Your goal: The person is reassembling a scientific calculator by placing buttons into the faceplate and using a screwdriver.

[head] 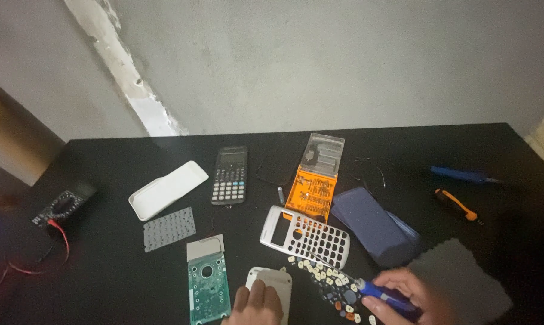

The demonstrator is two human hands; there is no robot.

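Right hand (398, 295) grip closed around blue screwdriver (380, 294), left hand (258, 304) flat, fingers loose, on white shell (270, 283)

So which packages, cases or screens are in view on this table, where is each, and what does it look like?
Screwdriver bit case: table centre, orange tray with clear lid open.
Dark calculator: left of that case, its screen blank and dark.
White calculator front shell: below the case, with an empty screen window.
Multimeter: far left, black, round dial, red lead.
White cover: left of the dark calculator, oblong.
Blue pouch: right of the shell.
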